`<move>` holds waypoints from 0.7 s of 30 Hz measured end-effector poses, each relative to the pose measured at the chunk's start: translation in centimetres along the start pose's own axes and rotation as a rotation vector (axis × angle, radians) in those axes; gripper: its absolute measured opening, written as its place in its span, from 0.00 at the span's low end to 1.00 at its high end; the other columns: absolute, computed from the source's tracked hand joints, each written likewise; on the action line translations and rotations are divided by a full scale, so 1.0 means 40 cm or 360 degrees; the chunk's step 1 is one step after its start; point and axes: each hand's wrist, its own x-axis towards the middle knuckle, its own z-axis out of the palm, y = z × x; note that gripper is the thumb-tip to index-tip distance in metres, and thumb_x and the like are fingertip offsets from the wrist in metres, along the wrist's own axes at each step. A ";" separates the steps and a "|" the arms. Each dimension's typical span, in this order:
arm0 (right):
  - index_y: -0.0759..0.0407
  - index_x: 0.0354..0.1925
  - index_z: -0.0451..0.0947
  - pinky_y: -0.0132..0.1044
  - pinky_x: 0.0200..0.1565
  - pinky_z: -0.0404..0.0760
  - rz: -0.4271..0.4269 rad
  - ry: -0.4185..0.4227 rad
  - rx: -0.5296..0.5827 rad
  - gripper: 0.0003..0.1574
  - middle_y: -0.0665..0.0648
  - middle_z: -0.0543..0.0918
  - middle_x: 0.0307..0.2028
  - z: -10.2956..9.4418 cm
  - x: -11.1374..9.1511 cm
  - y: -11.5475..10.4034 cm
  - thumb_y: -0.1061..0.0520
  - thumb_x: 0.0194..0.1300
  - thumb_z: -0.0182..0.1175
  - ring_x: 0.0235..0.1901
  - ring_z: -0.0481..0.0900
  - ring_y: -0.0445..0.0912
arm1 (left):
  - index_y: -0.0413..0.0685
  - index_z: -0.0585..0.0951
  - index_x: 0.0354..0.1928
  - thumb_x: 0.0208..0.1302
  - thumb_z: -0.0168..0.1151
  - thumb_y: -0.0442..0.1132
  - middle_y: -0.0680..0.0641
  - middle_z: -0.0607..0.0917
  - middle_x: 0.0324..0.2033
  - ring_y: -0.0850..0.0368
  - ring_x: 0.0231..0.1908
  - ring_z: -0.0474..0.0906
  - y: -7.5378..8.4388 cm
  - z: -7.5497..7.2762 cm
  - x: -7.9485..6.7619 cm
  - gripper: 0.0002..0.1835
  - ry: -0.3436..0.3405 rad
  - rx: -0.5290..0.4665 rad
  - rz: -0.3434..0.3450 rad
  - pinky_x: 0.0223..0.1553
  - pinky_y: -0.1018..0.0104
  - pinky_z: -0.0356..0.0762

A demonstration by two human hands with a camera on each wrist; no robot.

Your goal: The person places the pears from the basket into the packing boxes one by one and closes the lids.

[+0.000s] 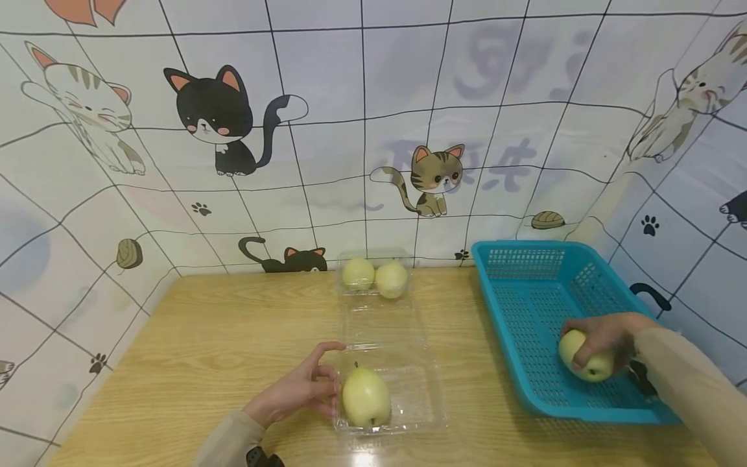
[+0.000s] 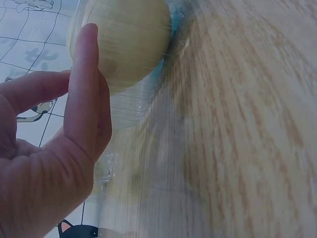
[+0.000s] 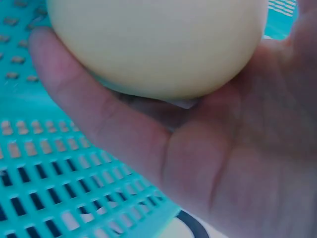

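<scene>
A yellow-green pear [image 1: 366, 397] sits in the left side of the front tray of clear plastic packaging [image 1: 417, 392], its stem pointing away. My left hand [image 1: 306, 388] rests against that tray's left wall, fingertips touching the plastic beside the pear. In the left wrist view the fingers [image 2: 83, 94] lie along the clear wall, with the pear behind it. Inside the blue plastic basket [image 1: 525, 311] on the right, my right hand [image 1: 607, 337] grips another pear [image 1: 598, 370] from above. The right wrist view shows a finger and the palm curled round this pear [image 3: 153, 44].
Two more pears [image 1: 391, 279] sit side by side in a clear compartment at the back, against the cat-patterned wall covering [image 1: 327, 194]. A flat clear panel [image 1: 382, 321] lies between them and the front tray. Wooden tabletop [image 1: 245, 324] extends to the left.
</scene>
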 end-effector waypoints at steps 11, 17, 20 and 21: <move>0.62 0.59 0.61 0.49 0.32 0.83 -0.0226 -0.0027 0.0047 0.38 0.64 0.66 0.42 -0.011 -0.026 -0.058 0.59 0.53 0.67 0.35 0.75 0.55 | 0.48 0.49 0.71 0.64 0.52 0.23 0.41 0.74 0.36 0.53 0.32 0.78 0.002 0.001 -0.001 0.37 0.0002 0.0000 -0.0004 0.35 0.52 0.83; 0.60 0.60 0.61 0.52 0.35 0.83 -0.0353 -0.0074 0.0127 0.38 0.64 0.67 0.44 -0.004 -0.038 -0.084 0.59 0.56 0.67 0.37 0.74 0.55 | 0.48 0.50 0.71 0.64 0.52 0.22 0.42 0.75 0.35 0.52 0.31 0.78 0.001 0.001 0.000 0.37 0.0009 0.0003 0.0001 0.35 0.52 0.83; 0.59 0.60 0.62 0.50 0.33 0.83 -0.0428 -0.0052 0.0078 0.37 0.64 0.68 0.46 0.000 -0.049 -0.097 0.58 0.56 0.67 0.38 0.74 0.55 | 0.48 0.50 0.71 0.64 0.53 0.23 0.41 0.74 0.36 0.52 0.31 0.78 0.000 0.001 0.000 0.38 0.0011 0.0013 -0.0004 0.35 0.52 0.83; 0.58 0.60 0.62 0.49 0.33 0.83 -0.0453 -0.0040 0.0059 0.37 0.64 0.68 0.47 0.001 -0.054 -0.101 0.57 0.56 0.67 0.38 0.74 0.55 | 0.48 0.50 0.71 0.64 0.53 0.24 0.41 0.74 0.36 0.52 0.31 0.78 0.000 0.001 -0.001 0.38 0.0012 0.0016 -0.0008 0.35 0.52 0.83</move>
